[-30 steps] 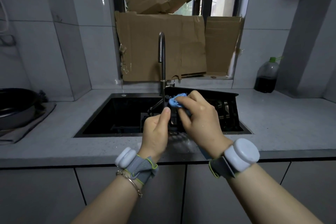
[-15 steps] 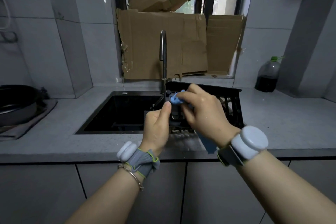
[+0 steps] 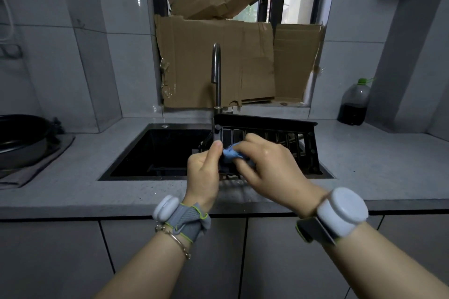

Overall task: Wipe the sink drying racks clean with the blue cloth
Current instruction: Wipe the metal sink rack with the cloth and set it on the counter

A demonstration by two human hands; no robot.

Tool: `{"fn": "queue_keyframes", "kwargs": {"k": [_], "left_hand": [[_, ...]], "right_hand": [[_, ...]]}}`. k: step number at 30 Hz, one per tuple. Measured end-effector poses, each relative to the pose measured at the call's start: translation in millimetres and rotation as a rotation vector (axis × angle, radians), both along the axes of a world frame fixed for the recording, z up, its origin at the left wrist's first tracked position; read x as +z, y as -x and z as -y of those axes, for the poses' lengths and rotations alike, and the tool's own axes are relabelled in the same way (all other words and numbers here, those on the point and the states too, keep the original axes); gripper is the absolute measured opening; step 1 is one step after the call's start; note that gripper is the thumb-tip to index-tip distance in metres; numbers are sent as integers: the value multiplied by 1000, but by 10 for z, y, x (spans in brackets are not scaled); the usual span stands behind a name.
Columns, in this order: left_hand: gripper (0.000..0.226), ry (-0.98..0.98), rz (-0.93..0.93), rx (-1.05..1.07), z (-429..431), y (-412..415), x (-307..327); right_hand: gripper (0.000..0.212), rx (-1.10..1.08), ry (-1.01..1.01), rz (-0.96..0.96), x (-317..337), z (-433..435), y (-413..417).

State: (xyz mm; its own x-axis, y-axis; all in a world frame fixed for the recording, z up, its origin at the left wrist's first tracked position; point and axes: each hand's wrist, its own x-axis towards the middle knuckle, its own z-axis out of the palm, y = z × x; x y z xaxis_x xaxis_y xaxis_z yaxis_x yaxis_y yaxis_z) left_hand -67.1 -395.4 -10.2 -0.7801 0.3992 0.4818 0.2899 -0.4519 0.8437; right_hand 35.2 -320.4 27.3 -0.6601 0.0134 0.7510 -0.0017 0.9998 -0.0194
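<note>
A black slatted drying rack point(image 3: 286, 133) stands tilted up over the right half of the dark sink point(image 3: 158, 150). My left hand point(image 3: 204, 172) grips the rack's left edge, thumb up along the frame. My right hand point(image 3: 269, 167) holds a bunched blue cloth point(image 3: 230, 153) against the rack's left slats. Most of the cloth is hidden under the fingers, which are blurred.
A curved tap point(image 3: 216, 75) rises behind the sink. Cardboard point(image 3: 218, 63) covers the window. A dark-liquid bottle with a green cap point(image 3: 354, 104) stands at the back right of the grey counter point(image 3: 376, 167). A black pan point(image 3: 19, 138) sits on a cloth at far left.
The rack has been tilted up higher on its edge. My right hand with the cloth has moved down and slightly left along the slats; my left hand keeps its grip.
</note>
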Motion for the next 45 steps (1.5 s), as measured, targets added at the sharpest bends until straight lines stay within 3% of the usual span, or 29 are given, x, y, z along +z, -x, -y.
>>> {"fn": "queue_keyframes", "kwargs": {"k": [7, 11, 17, 20, 22, 26, 31, 35, 42, 45], "left_hand": [[38, 10, -31, -46, 54, -57, -22], [48, 4, -68, -38, 51, -119, 17], [54, -7, 1, -10, 53, -25, 34], [38, 18, -59, -28, 53, -66, 58], [42, 17, -37, -33, 48, -40, 75], [56, 3, 30, 11, 49, -4, 32], [43, 37, 29, -39, 55, -10, 8], [47, 47, 119, -10, 68, -28, -21], [44, 13, 45, 21, 67, -45, -32], [60, 9, 32, -36, 38, -47, -22]], "right_hand": [[29, 17, -8, 19, 42, 12, -16], [34, -41, 34, -112, 170, -110, 21], [33, 57, -53, 104, 82, 22, -48], [25, -56, -33, 3, 265, -83, 8], [26, -61, -13, -19, 272, -73, 33], [34, 36, -80, 126, 71, 44, -36], [19, -127, 146, -157, 97, -126, -71], [29, -185, 67, -129, 96, -123, -36], [29, -75, -72, 24, -138, 36, -105], [33, -95, 7, -85, -67, -74, -91]]}}
